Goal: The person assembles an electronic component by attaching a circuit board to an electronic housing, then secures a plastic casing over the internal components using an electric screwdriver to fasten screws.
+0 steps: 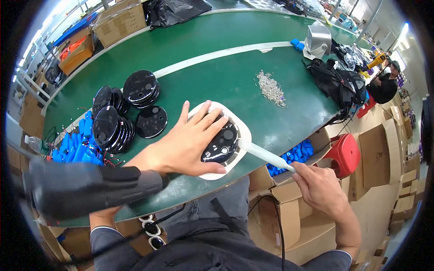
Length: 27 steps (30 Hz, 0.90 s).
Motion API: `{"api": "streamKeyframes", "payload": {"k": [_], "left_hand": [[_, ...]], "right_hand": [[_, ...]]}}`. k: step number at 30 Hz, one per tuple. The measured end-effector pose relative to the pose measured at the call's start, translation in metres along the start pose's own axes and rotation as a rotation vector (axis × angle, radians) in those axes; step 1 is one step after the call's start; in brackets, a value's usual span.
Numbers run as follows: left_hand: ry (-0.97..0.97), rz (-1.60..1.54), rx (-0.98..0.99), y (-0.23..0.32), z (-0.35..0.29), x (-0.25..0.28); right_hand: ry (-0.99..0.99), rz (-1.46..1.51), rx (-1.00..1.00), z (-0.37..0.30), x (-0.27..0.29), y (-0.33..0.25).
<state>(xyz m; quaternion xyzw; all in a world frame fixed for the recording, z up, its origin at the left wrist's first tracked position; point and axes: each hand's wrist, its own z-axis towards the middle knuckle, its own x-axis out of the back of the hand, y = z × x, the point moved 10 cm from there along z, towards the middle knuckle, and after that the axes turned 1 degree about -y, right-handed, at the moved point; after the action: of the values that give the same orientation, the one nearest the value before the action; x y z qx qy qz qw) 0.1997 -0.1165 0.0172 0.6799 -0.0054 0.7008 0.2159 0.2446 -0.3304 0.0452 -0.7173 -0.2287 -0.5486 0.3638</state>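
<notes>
A white rounded-square housing [244, 131] lies on the green table in front of me, with a glossy black disc [220, 147] set inside its rim. My left hand [190, 140] rests flat on the disc, fingers spread, hiding much of it. My right hand [320, 187] is closed round the thin end of a whitish, slightly see-through rod-like tool [266, 156]. The tool's thicker end meets the housing's right edge; whether it is a mallet I cannot tell. A dark, blurred thing [90, 187] covers part of my left forearm.
Stacked black discs [141, 88] and blue wired packs [77, 147] occupy the table's left. A pile of small screws [271, 88] lies beyond the housing. At right are a black backpack [337, 83], a red stool [346, 156], an open carton [289, 192] and a seated person [385, 86].
</notes>
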Motion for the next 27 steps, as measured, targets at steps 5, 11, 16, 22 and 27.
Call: {"api": "streamKeyframes", "payload": {"k": [5, 11, 16, 22, 27], "left_hand": [[0.151, 0.007, -0.035, 0.006, 0.0, 0.0], [0.23, -0.05, -0.016, 0.007, -0.006, 0.012], [0.237, -0.138, -0.039, 0.006, 0.007, 0.006], [0.261, -0.164, -0.019, 0.003, 0.001, 0.013], [0.259, -0.182, -0.037, 0.001, 0.003, 0.01]], "right_hand": [[-0.068, 0.04, 0.036, 0.005, -0.004, 0.002], [-0.009, 0.122, 0.177, 0.01, -0.011, -0.003], [-0.071, 0.224, 0.115, 0.014, -0.036, 0.024], [-0.071, 0.266, 0.131, 0.018, -0.037, 0.022], [-0.107, 0.215, 0.128, 0.018, -0.039, 0.024]]}}
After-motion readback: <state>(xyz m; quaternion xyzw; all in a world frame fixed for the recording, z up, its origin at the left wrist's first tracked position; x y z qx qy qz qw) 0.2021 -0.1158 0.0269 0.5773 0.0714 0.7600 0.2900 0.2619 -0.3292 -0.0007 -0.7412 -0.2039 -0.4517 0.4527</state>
